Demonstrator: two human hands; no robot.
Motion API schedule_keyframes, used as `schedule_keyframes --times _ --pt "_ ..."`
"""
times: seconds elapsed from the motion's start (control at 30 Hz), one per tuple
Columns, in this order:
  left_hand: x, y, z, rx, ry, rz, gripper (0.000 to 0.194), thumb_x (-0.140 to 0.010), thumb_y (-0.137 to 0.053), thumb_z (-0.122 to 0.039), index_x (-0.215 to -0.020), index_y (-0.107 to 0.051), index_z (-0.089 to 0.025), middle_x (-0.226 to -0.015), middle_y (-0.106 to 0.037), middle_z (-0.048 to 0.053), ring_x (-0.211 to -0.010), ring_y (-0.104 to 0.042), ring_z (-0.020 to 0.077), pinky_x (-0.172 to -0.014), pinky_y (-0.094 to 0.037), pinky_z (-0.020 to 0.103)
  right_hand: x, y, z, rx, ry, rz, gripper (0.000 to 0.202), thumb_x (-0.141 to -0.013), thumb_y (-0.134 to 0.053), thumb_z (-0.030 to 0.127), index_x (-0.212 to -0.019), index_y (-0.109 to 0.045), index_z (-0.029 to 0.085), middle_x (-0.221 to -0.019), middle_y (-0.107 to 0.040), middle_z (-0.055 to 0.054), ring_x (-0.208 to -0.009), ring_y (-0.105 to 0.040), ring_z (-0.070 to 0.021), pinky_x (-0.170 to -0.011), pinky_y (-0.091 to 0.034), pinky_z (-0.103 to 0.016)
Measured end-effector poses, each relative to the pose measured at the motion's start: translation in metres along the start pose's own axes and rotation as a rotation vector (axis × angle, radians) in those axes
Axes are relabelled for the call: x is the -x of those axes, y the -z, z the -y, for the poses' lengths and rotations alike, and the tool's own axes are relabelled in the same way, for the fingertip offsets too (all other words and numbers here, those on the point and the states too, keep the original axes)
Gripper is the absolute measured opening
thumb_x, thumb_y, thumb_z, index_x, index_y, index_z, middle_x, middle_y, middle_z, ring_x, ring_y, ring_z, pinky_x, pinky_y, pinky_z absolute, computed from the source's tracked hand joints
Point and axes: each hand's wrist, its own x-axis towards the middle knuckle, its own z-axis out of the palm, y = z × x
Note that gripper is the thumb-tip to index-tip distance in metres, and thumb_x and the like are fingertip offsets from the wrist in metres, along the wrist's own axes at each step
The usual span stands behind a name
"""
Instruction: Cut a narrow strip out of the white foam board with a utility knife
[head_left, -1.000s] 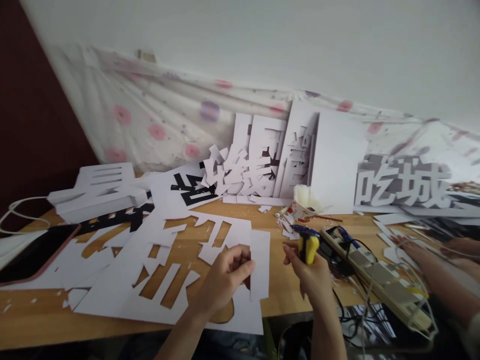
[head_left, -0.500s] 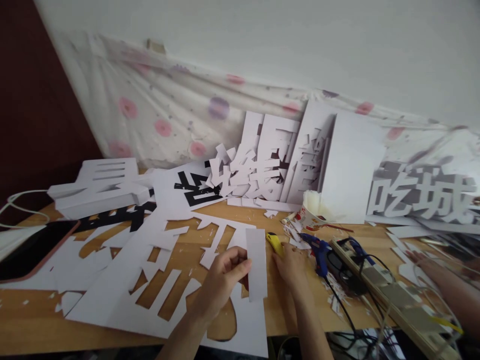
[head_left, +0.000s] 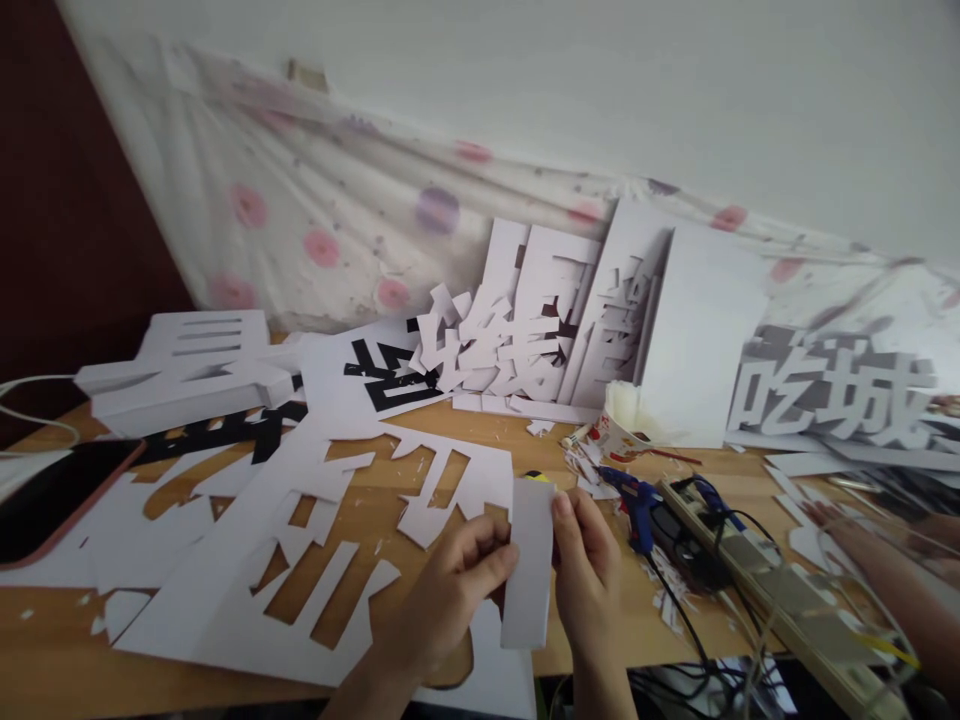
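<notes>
A narrow white strip of foam board or card (head_left: 529,570) is held upright between my two hands above the table. My left hand (head_left: 469,580) pinches its left edge, thumb in front and fingers curled behind. On the opposite edge, my right hand (head_left: 589,560) closes with its thumb near the upper corner. Just behind the strip's top shows a bit of a yellow utility knife (head_left: 537,476); the rest of it is hidden. Under my left forearm lies a large white sheet (head_left: 247,610) with character-shaped openings cut through it.
To the right are a blue glue gun (head_left: 637,505), a paper cup of glue sticks (head_left: 621,420) and a power strip (head_left: 780,590) with tangled cables. Cut-out characters (head_left: 517,350) lean at the back. Another person's hand (head_left: 832,515) rests far right. A phone (head_left: 64,500) lies left.
My right hand has left the yellow knife on the table and taken the strip's right edge. The strip has moved slightly right and down, covering most of the knife.
</notes>
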Motion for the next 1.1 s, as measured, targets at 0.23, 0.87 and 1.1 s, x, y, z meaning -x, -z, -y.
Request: schedule_keyframes --times 0.23,0.87,1.1 --pt "-0.001 0.001 0.004 0.096 0.081 0.052 0.038 -0.070 -0.079 -0.050 -0.082 -0.071 -0.015 -0.071 -0.058 0.001 -0.063 -0.051 0.0099 -0.059 -0.039 0.020 0.004 0.001 -0.006 -0.217 -0.089 0.019 0.040 -0.092 -0.056 0.050 -0.066 -0.044 0.023 -0.056 -0.039 0.006 -0.048 -0.035 -0.0096 -0.043 -0.030 -0.022" --pt "-0.031 0.051 0.022 0.296 0.138 -0.274 0.039 -0.058 -0.090 -0.037 -0.086 -0.072 -0.017 -0.074 -0.068 0.001 -0.067 -0.060 0.0131 -0.063 -0.047 0.021 -0.074 0.232 -0.114 1.097 -0.162 -0.031 0.060 -0.072 -0.051 0.042 -0.122 -0.046 0.010 -0.119 -0.061 -0.024 -0.116 -0.057 -0.0369 -0.097 -0.044 -0.049" --pt "-0.038 0.053 0.027 0.274 0.177 -0.216 0.040 -0.056 -0.090 -0.041 -0.082 -0.071 -0.017 -0.068 -0.066 0.000 -0.062 -0.058 0.0121 -0.058 -0.045 0.020 -0.093 0.219 -0.134 1.403 -0.309 0.198 0.060 -0.079 -0.058 0.037 -0.128 -0.048 0.004 -0.113 -0.066 -0.025 -0.113 -0.061 -0.0365 -0.102 -0.034 -0.045"
